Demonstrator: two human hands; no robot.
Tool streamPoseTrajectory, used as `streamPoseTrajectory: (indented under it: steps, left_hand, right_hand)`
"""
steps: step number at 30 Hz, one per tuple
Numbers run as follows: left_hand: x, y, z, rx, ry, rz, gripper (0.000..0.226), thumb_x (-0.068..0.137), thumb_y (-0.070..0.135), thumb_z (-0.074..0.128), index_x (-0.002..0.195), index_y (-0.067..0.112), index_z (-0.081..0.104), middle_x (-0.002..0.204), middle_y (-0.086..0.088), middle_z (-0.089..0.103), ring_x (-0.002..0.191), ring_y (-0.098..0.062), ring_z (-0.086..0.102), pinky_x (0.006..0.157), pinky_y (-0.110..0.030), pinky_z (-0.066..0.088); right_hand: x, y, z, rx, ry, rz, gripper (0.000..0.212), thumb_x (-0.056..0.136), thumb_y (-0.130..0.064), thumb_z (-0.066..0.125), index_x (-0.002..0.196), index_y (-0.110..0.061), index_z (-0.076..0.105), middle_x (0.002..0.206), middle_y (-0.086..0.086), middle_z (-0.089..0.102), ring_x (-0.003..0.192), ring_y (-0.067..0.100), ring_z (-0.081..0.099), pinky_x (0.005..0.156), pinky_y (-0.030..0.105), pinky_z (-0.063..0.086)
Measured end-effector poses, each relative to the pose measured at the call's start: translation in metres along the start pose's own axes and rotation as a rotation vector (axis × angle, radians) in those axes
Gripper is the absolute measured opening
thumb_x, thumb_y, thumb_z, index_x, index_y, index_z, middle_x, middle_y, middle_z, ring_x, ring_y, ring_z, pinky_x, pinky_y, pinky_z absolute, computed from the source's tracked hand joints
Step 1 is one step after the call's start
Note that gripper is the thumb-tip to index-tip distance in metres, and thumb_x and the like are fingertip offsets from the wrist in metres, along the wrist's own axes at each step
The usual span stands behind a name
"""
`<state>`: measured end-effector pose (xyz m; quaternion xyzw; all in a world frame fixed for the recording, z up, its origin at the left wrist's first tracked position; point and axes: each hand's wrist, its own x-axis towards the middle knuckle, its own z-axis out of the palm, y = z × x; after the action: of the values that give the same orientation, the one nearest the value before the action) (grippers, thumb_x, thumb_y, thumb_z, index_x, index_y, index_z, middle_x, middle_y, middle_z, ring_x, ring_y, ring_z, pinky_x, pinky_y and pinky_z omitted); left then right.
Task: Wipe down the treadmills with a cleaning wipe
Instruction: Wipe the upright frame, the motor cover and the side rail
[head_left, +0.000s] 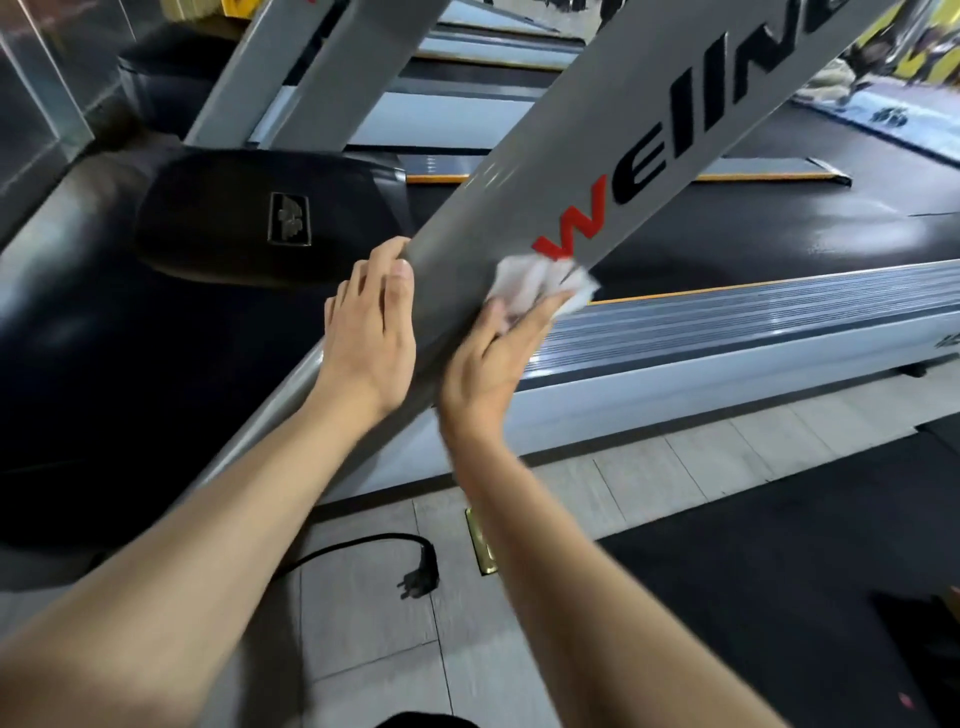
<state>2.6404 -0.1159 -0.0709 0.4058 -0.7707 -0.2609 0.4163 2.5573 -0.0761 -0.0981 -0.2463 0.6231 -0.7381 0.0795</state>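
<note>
Two bare hands work on one slanted grey upright (613, 156) of a treadmill, a broad flat beam running from about 7 o'clock up toward 1 o'clock. It carries lettering: a red "W", then black "ell" and more that runs off the top edge, so the full word cannot be read.

Near the centre, the cleaning wipe (540, 283) is a crumpled white wad pressed against the beam's lower edge, just below the red letter. The right hand (493, 364) holds it, fingers curled round the wad; the fingertips are mostly buried in the wipe and slightly blurred.

At 9 o'clock from the wipe, the left hand (371, 332) grips the beam's other edge, thumb on the grey face, fingers wrapped behind it and hidden.

Behind the beam lie a black motor cover (249, 218) with a small badge too dim to read, and the dark running belt (753, 234). A ribbed silver side rail (779, 312) runs toward 3 o'clock. On the tiled floor (363, 613) at 6 o'clock lies a black power plug (418, 579) on its cord.
</note>
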Motion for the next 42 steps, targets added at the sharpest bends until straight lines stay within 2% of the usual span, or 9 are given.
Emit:
streamPoseTrajectory:
  steps: [4,9,12,16,19,23,32,37,42]
  left_hand:
    - [0.002,0.002,-0.005,-0.057,-0.033,-0.010,0.060,0.104,0.049,0.014,0.150,0.025,0.043,0.146,0.000,0.052,0.135,-0.019,0.044,0.118,-0.045,0.029]
    - [0.002,0.007,-0.008,-0.109,-0.024,-0.057,0.057,0.105,0.048,0.014,0.147,0.029,0.046,0.143,0.006,0.053,0.135,-0.015,0.044,0.119,-0.048,0.030]
    - [0.004,0.014,-0.005,-0.150,-0.027,-0.147,0.052,0.107,0.046,0.013,0.140,0.033,0.051,0.137,0.007,0.055,0.131,-0.016,0.047,0.117,-0.047,0.032]
    - [0.008,0.024,-0.002,-0.221,0.036,-0.225,0.051,0.105,0.042,0.018,0.134,0.028,0.057,0.131,0.006,0.059,0.127,-0.018,0.050,0.113,-0.041,0.036]
    - [0.007,0.024,-0.002,-0.265,0.060,-0.235,0.047,0.107,0.038,0.022,0.132,0.026,0.060,0.128,0.008,0.062,0.126,-0.013,0.052,0.111,-0.033,0.038]
    - [0.008,0.022,0.002,-0.252,0.089,-0.185,0.043,0.108,0.031,0.023,0.120,0.023,0.064,0.116,0.007,0.067,0.116,-0.009,0.058,0.109,-0.038,0.043]
    - [0.009,0.034,0.000,-0.097,0.110,-0.299,0.031,0.102,0.032,0.032,0.096,0.026,0.061,0.107,-0.003,0.067,0.106,-0.021,0.061,0.100,-0.042,0.045]
    - [0.008,0.028,-0.007,-0.149,-0.005,-0.266,0.031,0.109,0.024,0.035,0.123,0.017,0.061,0.120,-0.004,0.065,0.113,-0.018,0.059,0.102,-0.036,0.043]
    - [-0.006,-0.004,-0.036,-0.036,-0.250,-0.021,0.056,0.108,0.019,0.045,0.160,0.013,0.026,0.160,-0.001,0.035,0.144,-0.012,0.035,0.114,-0.017,0.026]
  right_hand:
    - [-0.011,0.001,-0.001,-0.022,-0.027,0.035,0.069,0.108,-0.028,0.037,0.160,-0.025,-0.008,0.168,0.000,0.006,0.149,0.015,0.019,0.099,-0.005,0.014]
    - [0.089,-0.079,-0.014,-0.269,0.259,-0.593,0.054,0.101,-0.009,0.042,0.152,0.006,0.032,0.158,0.029,0.027,0.150,0.041,0.020,0.124,0.030,0.005]
    - [0.122,-0.105,-0.020,-0.670,0.208,-0.959,0.045,0.102,-0.020,0.042,0.144,-0.008,0.053,0.153,0.024,0.040,0.145,0.045,0.031,0.123,0.052,0.017]
    - [0.109,-0.100,-0.033,-1.011,-0.139,-1.278,0.040,0.100,-0.027,0.036,0.121,-0.007,0.063,0.130,0.013,0.060,0.140,0.034,0.042,0.123,0.052,0.017]
    - [0.091,-0.102,-0.018,-1.161,-0.339,-1.317,0.045,0.099,-0.032,0.033,0.107,-0.002,0.066,0.109,0.018,0.064,0.119,0.037,0.052,0.121,0.050,0.022]
    - [0.090,-0.114,-0.002,-1.259,-0.360,-1.371,0.048,0.101,-0.034,0.034,0.089,-0.004,0.069,0.089,0.018,0.066,0.094,0.034,0.055,0.100,0.045,0.035]
    - [0.098,-0.113,-0.002,-1.246,-0.390,-1.452,0.047,0.102,-0.034,0.032,0.098,-0.002,0.065,0.100,0.024,0.065,0.101,0.036,0.056,0.097,0.042,0.034]
    - [0.106,-0.098,0.004,-1.182,-0.432,-1.406,0.055,0.101,-0.033,0.027,0.081,0.009,0.056,0.080,0.031,0.054,0.081,0.044,0.050,0.084,0.054,0.040]
    - [0.089,-0.088,0.002,-1.255,-0.363,-1.267,0.051,0.104,-0.033,0.025,0.095,0.009,0.052,0.098,0.033,0.052,0.101,0.048,0.045,0.096,0.058,0.036]
